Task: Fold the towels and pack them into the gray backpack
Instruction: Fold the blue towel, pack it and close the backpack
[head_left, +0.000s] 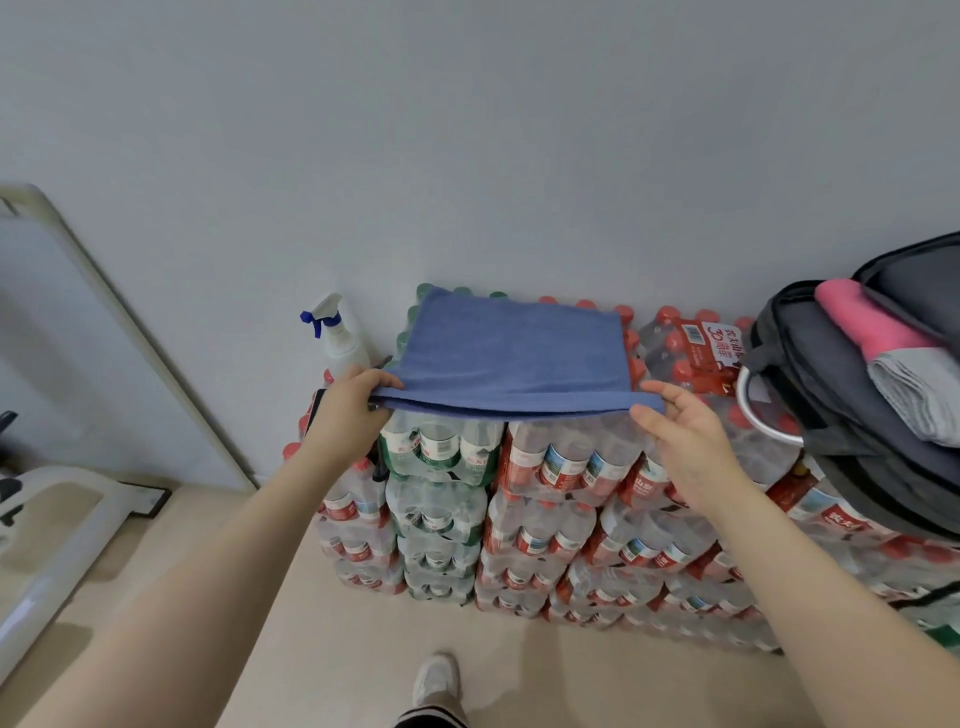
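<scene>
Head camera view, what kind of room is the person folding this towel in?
Probably a storeroom or a spare corner of a room: stacked shrink-wrapped packs of bottled water serve as the work surface against a bare wall, with a spray bottle beside them.

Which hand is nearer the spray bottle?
Left. The left hand grips the blue towel just below the spray bottle; the right hand holds the towel's opposite corner.

Above the stacked packs of water bottles (550, 467) the space up to the wall is open. A spray bottle (340, 332) stands at the left end, and the open gray backpack (831, 384), already holding a pink towel (867, 325) and a gray towel (919, 395), blocks the right. The opening beside those towels looks narrow, though it runs out of view.
</scene>
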